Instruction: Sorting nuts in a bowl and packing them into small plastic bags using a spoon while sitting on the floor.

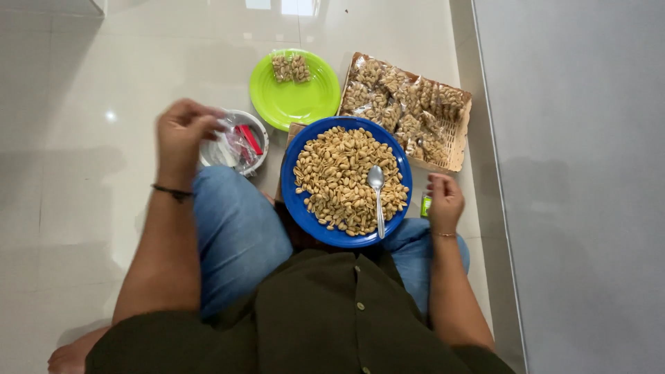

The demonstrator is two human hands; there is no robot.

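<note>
Looking down, I see my left hand [181, 131] pinching a clear crinkly plastic bag [232, 135] over a round metal bowl [239, 149]; my right hand [443, 199], loosely curled, empty, rests beside the glossy blue plate [305, 208] of peanuts [343, 176].

Pretty bright, even daylight here, with window glare bouncing off the glossy floor [104, 83] above the green plate [294, 104]. Soft shadows fall left of the person's knee, and the frame edges bend a bit from the wide lens; focus stays decent throughout.
</note>
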